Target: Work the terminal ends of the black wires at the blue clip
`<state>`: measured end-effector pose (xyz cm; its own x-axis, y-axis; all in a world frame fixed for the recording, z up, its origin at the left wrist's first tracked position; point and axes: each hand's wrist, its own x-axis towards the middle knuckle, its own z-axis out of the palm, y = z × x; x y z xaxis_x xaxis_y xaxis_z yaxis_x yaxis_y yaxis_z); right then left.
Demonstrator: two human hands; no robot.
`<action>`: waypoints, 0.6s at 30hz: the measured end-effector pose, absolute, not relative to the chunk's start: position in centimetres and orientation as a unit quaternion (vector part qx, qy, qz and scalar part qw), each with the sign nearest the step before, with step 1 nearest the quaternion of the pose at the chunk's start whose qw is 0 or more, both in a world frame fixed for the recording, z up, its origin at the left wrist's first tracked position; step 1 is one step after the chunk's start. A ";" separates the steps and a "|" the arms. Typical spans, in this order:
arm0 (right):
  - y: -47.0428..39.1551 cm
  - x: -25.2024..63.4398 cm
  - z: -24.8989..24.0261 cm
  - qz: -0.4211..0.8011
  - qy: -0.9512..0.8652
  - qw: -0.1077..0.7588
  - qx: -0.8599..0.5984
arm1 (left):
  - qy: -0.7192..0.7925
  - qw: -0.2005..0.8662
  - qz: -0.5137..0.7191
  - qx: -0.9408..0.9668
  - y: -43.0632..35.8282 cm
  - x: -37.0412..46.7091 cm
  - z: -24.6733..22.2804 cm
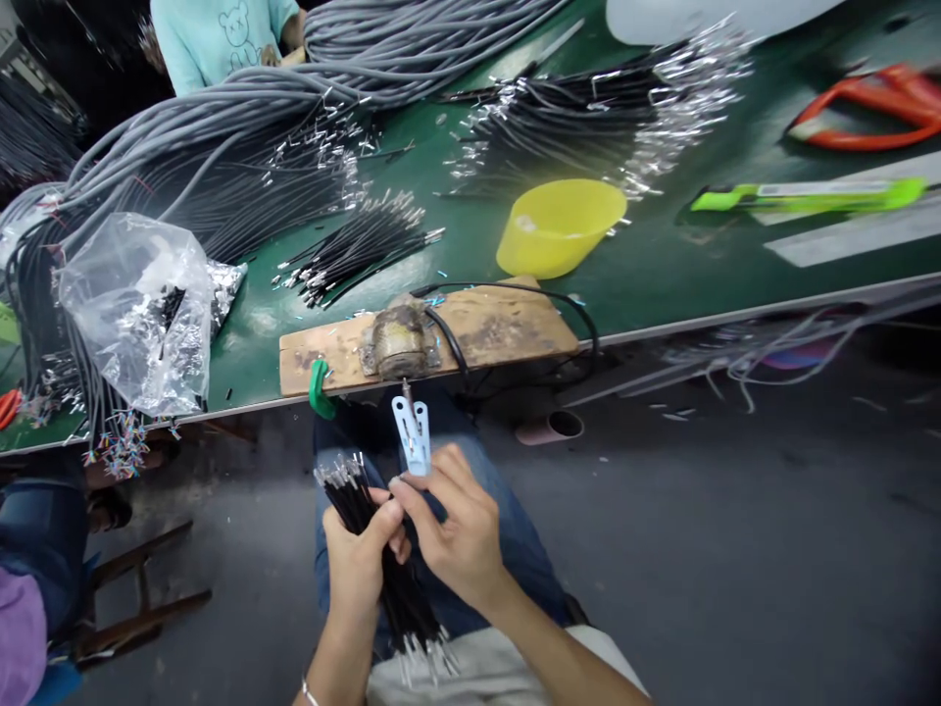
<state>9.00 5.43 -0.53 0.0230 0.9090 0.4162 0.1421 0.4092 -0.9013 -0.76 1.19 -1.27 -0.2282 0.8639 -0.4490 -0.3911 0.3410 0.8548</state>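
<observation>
My left hand (360, 559) is closed around a bundle of short black wires (404, 598) with bare, silvery ends, held above my lap. Close beside its thumb, my right hand (460, 525) pinches with thumb and forefinger. Whatever lies between those fingertips is too small and too covered to make out. Just above the right fingers is a light blue clothespin (414, 436), in line with the thin shaft of a small, grimy motor (399, 338). That motor is mounted on a wooden board (500, 328) at the table's edge.
On the green table (456, 240) lie more black wires (360, 245), grey cables (242, 108), a plastic bag (139, 304) and a yellow cup (563, 226). Orange-handled scissors (867, 108) and a green cutter (809, 196) lie right. A green clamp (321, 390) grips the board. Another person (221, 39) sits opposite.
</observation>
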 end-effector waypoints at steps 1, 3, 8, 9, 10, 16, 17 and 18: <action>5.2 8.9 -0.8 0.366 -0.587 0.582 -0.427 | 0.560 0.594 0.537 0.211 1.2 -0.7 -1.3; 4.8 8.7 -1.2 0.482 -0.515 0.580 -0.406 | 0.538 0.614 0.535 0.219 1.0 -0.6 -1.4; 5.2 9.4 -2.0 0.751 -0.353 0.478 -0.288 | 0.512 0.648 0.522 0.213 0.9 -0.4 -0.8; 5.4 9.7 -2.0 0.765 -0.345 0.470 -0.275 | 0.510 0.652 0.519 0.212 1.0 -0.4 -0.7; 5.7 10.0 -1.9 0.764 -0.348 0.472 -0.269 | 0.509 0.656 0.515 0.212 1.0 -0.5 -0.5; 6.4 11.0 -1.2 0.667 -0.454 0.506 -0.304 | 0.501 0.686 0.479 0.219 1.2 -0.7 -0.2; 6.3 10.9 -1.1 0.668 -0.450 0.506 -0.310 | 0.499 0.690 0.477 0.220 1.2 -0.6 -0.2; 6.1 10.6 -1.1 0.669 -0.442 0.508 -0.315 | 0.497 0.690 0.477 0.220 1.2 -0.4 -0.3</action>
